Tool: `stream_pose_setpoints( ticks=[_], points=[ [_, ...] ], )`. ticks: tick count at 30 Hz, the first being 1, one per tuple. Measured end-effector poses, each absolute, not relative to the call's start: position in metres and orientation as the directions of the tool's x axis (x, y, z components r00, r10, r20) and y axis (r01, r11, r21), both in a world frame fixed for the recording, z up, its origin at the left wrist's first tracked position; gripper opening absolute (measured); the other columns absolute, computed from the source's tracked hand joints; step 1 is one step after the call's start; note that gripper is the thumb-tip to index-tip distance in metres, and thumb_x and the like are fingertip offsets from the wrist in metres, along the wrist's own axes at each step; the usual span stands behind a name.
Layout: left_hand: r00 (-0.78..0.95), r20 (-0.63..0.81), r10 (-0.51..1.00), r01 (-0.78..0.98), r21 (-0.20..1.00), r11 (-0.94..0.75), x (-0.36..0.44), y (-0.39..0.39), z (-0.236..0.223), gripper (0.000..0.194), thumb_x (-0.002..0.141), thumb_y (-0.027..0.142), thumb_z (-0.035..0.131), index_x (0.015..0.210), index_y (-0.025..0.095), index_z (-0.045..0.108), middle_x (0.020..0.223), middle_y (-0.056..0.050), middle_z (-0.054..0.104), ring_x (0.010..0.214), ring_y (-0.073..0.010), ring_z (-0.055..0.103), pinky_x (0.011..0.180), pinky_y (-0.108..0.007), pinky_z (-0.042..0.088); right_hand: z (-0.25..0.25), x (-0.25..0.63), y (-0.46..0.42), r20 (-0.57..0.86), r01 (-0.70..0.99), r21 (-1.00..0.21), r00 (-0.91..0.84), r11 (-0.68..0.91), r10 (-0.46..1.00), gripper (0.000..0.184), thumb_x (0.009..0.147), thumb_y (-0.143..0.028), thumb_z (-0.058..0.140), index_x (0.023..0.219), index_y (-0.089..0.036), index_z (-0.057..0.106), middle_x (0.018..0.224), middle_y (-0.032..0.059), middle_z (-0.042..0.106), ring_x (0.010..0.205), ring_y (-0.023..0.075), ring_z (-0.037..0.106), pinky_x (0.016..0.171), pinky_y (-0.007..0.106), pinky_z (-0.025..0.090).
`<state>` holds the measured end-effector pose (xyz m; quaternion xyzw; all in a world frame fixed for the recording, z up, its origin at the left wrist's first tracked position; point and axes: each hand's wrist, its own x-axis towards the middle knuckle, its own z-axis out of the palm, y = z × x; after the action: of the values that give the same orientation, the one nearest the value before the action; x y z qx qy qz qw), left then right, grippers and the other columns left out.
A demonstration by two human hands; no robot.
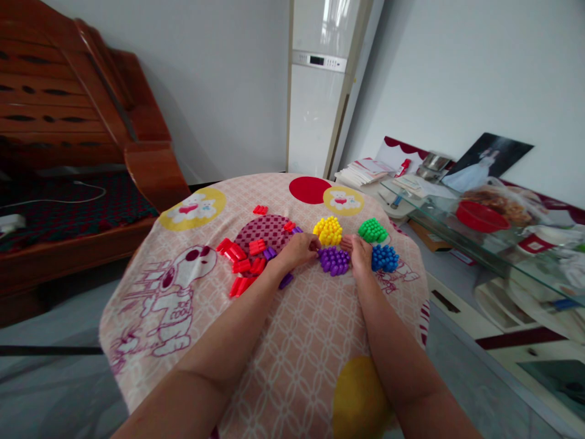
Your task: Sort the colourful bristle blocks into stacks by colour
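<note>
Four groups stand tightly packed on the cloth (292, 341): yellow pegs (328, 231), green pegs (373, 230), blue pegs (384, 258) and purple pegs (335, 261); that part looks done, or nearly so. Left over, by the look of it, are the red pieces (235, 251), strewn unsorted to the person's left, and a few loose purple pieces (269, 253) among and beside them. The left hand (299, 250) curls its fingers at the purple pegs' left edge; whether it pinches a piece cannot be told. The right hand (361, 255) holds its fingers straight and side by side, between the purple and blue pegs, apparently gripping nothing. No brand can be read: the marks on the tall unit's panel (319, 61) and the tub's red label (534, 242) are too small.
</note>
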<state>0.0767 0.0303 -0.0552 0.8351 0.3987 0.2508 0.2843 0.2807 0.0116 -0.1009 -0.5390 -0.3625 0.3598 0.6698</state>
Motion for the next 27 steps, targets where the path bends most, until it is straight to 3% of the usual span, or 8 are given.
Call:
stream_pose_setpoints(
  ticks=[8,11,14,17,20,27],
  points=[
    [0.568,0.111,0.816,0.541,0.697,-0.471,0.076,0.033,-0.056,0.031,0.068,0.006,0.059,0.097,0.013,0.07,0.08,-0.002,0.074,0.072,-0.0137,0.069,0.069,-0.022,0.054,-0.102,0.281,0.012,0.097,-0.089,-0.983,0.477,0.158,0.874,0.036,0.073,-0.053,0.061,0.078,-0.019,0.071,0.078,0.0083,0.076,0.083,0.0288,0.073,0.074,0.043,0.061],
    [0.461,0.188,0.867,0.65,0.594,-0.475,0.07,0.036,-0.053,0.031,0.073,0.005,0.055,0.099,0.013,0.07,0.089,-0.006,0.074,0.084,-0.0162,0.07,0.078,-0.025,0.055,-0.1,0.28,0.011,0.097,-0.096,-0.982,0.475,0.162,0.874,0.036,0.074,-0.054,0.06,0.077,-0.019,0.071,0.077,0.008,0.076,0.082,0.0289,0.073,0.073,0.043,0.061],
    [0.349,0.316,0.882,0.768,0.443,-0.462,0.063,0.039,-0.054,0.041,0.079,0.005,0.051,0.116,0.015,0.066,0.116,-0.011,0.07,0.11,-0.0201,0.065,0.097,-0.03,0.051,-0.098,0.278,0.01,0.099,-0.095,-0.982,0.475,0.163,0.874,0.035,0.074,-0.053,0.06,0.077,-0.019,0.071,0.076,0.0079,0.076,0.081,0.0285,0.073,0.073,0.042,0.061],
    [0.408,0.285,0.867,0.82,0.304,-0.485,0.06,0.04,-0.059,0.044,0.083,0.007,0.052,0.125,0.016,0.061,0.13,-0.013,0.063,0.125,-0.023,0.056,0.109,-0.035,0.042,-0.097,0.278,0.01,0.092,-0.099,-0.982,0.486,0.159,0.869,0.034,0.074,-0.051,0.059,0.076,-0.019,0.071,0.075,0.0079,0.076,0.08,0.0283,0.074,0.074,0.042,0.061],
    [0.428,0.203,0.881,0.852,0.236,-0.468,0.058,0.039,-0.062,0.036,0.087,0.012,0.053,0.121,0.015,0.063,0.126,-0.015,0.063,0.123,-0.025,0.056,0.107,-0.036,0.043,-0.096,0.278,0.01,0.091,-0.101,-0.982,0.488,0.159,0.868,0.034,0.074,-0.051,0.059,0.077,-0.019,0.071,0.074,0.0077,0.076,0.079,0.0283,0.074,0.073,0.043,0.061],
    [0.352,0.181,0.918,0.88,0.27,-0.39,0.051,0.042,-0.064,0.034,0.089,0.022,0.059,0.122,0.016,0.06,0.122,-0.013,0.061,0.113,-0.0229,0.059,0.097,-0.031,0.047,-0.101,0.281,0.013,0.107,-0.088,-0.982,0.481,0.169,0.87,0.035,0.074,-0.051,0.059,0.076,-0.019,0.071,0.076,0.0083,0.076,0.077,0.0281,0.073,0.072,0.043,0.061]
  ],
)
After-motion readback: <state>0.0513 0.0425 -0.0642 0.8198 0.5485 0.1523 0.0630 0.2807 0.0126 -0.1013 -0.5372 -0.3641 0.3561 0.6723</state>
